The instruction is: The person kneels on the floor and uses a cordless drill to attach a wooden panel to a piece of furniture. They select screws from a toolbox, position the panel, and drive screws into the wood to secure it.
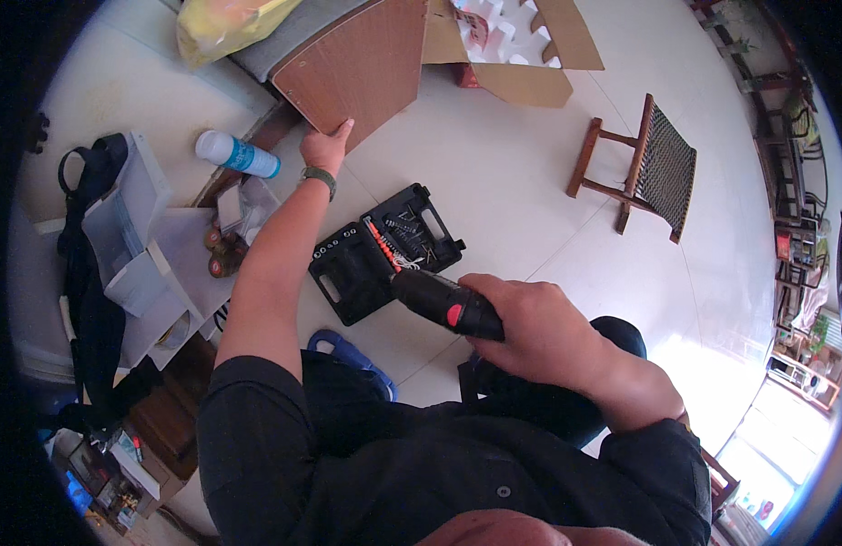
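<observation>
My left hand (325, 150) reaches forward and grips the lower edge of a brown wooden panel (362, 68). Its thumb lies on the panel's face; the other fingers are mostly hidden. Grey padding (275, 55) backs the panel, which stands tilted. In my right hand (553, 323) is a black cordless screwdriver (439, 300) with a red button, pointing forward and left. Under its front end lies an open black tool case (352, 296) with sockets and bits. An orange flexible shaft (382, 244) runs over the case; whether it joins the screwdriver I cannot tell.
A white and blue spray can (239, 155) lies left of my forearm, near white shelving (134, 227). A low woven stool (662, 168) lies on its side at right. An open cardboard box (530, 82) with white foam is at the back. A blue slipper (352, 359) is near my knees.
</observation>
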`<control>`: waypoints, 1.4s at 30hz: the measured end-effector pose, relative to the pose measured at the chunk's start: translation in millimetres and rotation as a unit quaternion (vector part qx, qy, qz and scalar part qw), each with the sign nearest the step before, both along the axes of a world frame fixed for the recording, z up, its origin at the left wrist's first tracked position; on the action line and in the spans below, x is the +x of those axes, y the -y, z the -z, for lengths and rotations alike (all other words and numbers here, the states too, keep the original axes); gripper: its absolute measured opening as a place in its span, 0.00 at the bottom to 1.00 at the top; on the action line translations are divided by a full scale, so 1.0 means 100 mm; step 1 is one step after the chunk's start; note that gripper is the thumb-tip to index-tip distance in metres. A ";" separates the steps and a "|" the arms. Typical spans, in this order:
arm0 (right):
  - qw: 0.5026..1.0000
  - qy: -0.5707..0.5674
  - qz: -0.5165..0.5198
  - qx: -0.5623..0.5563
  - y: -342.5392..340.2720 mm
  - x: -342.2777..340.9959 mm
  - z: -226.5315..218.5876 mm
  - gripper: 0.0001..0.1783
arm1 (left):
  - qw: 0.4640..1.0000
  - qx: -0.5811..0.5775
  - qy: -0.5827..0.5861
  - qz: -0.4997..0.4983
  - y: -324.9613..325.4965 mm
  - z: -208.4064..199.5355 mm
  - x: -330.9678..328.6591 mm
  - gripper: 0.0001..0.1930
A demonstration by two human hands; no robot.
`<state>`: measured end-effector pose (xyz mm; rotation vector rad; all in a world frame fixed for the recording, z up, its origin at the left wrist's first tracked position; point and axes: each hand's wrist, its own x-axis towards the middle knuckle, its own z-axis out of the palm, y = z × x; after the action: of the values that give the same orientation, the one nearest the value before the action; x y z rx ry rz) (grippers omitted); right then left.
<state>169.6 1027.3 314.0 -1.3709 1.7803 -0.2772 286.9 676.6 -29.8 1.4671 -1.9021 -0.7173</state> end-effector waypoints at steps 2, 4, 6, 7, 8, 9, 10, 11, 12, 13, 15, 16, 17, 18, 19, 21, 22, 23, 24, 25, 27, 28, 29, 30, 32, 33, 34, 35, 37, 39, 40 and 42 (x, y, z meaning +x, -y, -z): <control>1.000 0.001 -0.001 -0.005 -0.04 0.00 0.00 0.26 | 0.998 -0.055 -0.016 0.010 0.02 0.00 0.02 0.27; 1.000 -0.003 -0.007 0.010 -0.06 -0.02 -0.01 0.26 | 0.998 -0.052 -0.022 0.002 0.02 0.03 0.00 0.28; 1.000 -0.007 -0.016 0.020 -0.07 -0.04 0.00 0.26 | 0.998 -0.062 -0.009 -0.007 0.02 0.03 -0.02 0.29; 0.999 -0.009 -0.022 0.022 -0.08 -0.05 0.00 0.26 | 0.998 -0.058 0.000 -0.001 0.04 0.05 -0.01 0.30; 0.999 -0.010 -0.028 0.024 -0.08 -0.06 0.01 0.26 | 0.998 -0.054 0.009 0.006 0.07 0.07 0.01 0.30; 0.999 -0.010 -0.032 0.020 -0.09 -0.07 0.02 0.26 | 0.999 -0.050 0.017 0.012 0.10 0.09 0.03 0.31; 0.999 -0.011 -0.037 0.014 -0.10 -0.07 0.03 0.25 | 0.999 -0.050 0.015 0.012 0.14 0.13 0.04 0.31; 0.999 -0.011 -0.043 0.007 -0.10 -0.08 0.04 0.25 | 0.999 -0.050 0.012 0.011 0.17 0.18 0.05 0.32; 0.999 -0.010 -0.048 0.011 -0.10 -0.08 0.05 0.24 | 0.999 -0.052 0.007 0.013 0.19 0.22 0.07 0.32; 0.999 -0.010 -0.051 0.016 -0.10 -0.10 0.06 0.24 | 0.998 -0.053 0.001 0.016 0.19 0.23 0.05 0.33; 0.998 -0.014 -0.061 0.029 -0.09 -0.11 0.07 0.23 | 0.998 -0.058 -0.016 0.025 0.18 0.25 0.03 0.33; 0.997 -0.016 -0.067 0.037 -0.09 -0.10 0.08 0.23 | 0.998 -0.061 -0.012 0.029 0.20 0.28 0.04 0.33; 0.996 -0.018 -0.074 0.046 -0.08 -0.10 0.08 0.22 | 0.997 -0.064 -0.007 0.033 0.22 0.30 0.06 0.33; 0.995 -0.024 -0.082 0.055 -0.08 -0.09 0.07 0.23 | 0.997 -0.062 0.002 0.038 0.25 0.31 0.09 0.32; 0.993 -0.029 -0.090 0.066 -0.08 -0.09 0.08 0.25 | 0.997 -0.060 0.012 0.045 0.26 0.31 0.11 0.32; 0.992 -0.037 -0.103 0.067 -0.09 -0.08 0.09 0.24 | 0.996 -0.052 0.034 0.071 0.28 0.30 0.17 0.31; 0.992 -0.040 -0.105 0.059 -0.11 -0.09 0.09 0.22 | 0.994 -0.051 0.037 0.093 0.27 0.26 0.15 0.30; 0.992 -0.038 -0.108 0.055 -0.15 -0.07 0.11 0.20 | 0.990 -0.055 0.036 0.126 0.21 0.12 0.14 0.30; 0.989 -0.044 -0.117 0.075 -0.16 -0.08 0.10 0.19 | 0.985 -0.057 0.035 0.158 0.15 0.06 0.15 0.29; 0.986 -0.046 -0.137 0.088 -0.12 -0.08 0.07 0.19 | 0.983 -0.062 0.023 0.170 0.16 0.11 0.32 0.28; 0.979 -0.051 -0.170 0.102 -0.11 -0.06 0.04 0.16 | 0.977 -0.073 -0.006 0.198 0.23 0.28 0.55 0.27; 0.977 -0.056 -0.175 0.110 -0.11 -0.06 0.03 0.16 | 0.979 -0.038 0.033 0.198 0.17 0.30 0.60 0.27; 0.975 -0.061 -0.181 0.117 -0.12 -0.04 0.03 0.17 | 0.978 -0.004 0.072 0.198 0.08 0.31 0.67 0.26; 0.973 -0.065 -0.186 0.124 -0.12 -0.03 0.03 0.17 | 0.974 0.031 0.111 0.197 0.01 0.32 0.73 0.25; 0.967 -0.066 -0.210 0.124 -0.13 0.02 0.03 0.17 | 0.941 0.124 0.146 0.279 -0.12 0.36 0.88 0.19; 0.965 -0.065 -0.222 0.125 -0.13 0.04 0.04 0.17 | 0.908 0.216 0.157 0.323 -0.19 0.39 0.94 0.18; 0.961 -0.064 -0.235 0.129 -0.13 0.06 0.04 0.17 | 0.864 0.307 0.165 0.363 -0.28 0.37 0.97 0.16; 0.957 -0.063 -0.249 0.133 -0.12 0.07 0.04 0.16 | 0.848 0.280 0.185 0.410 -0.41 0.36 0.99 0.14; 0.953 -0.061 -0.264 0.133 -0.12 0.10 0.05 0.15 | 0.813 0.236 0.232 0.479 -0.55 0.46 1.01 0.13; 0.953 -0.059 -0.268 0.126 -0.14 0.13 0.05 0.13 | 0.800 0.219 0.238 0.505 -0.66 0.52 1.00 0.12; 0.953 -0.056 -0.268 0.127 -0.14 0.14 0.04 0.13 | 0.802 0.199 0.236 0.512 -0.71 0.49 0.87 0.11; 0.951 -0.046 -0.278 0.125 -0.12 0.16 0.03 0.13 | 0.809 0.161 0.234 0.514 -0.80 0.44 0.75 0.10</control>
<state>186.0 1039.2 311.1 -1.6445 1.3673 0.3119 362.2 756.2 -73.3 0.6703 -3.1173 -1.2723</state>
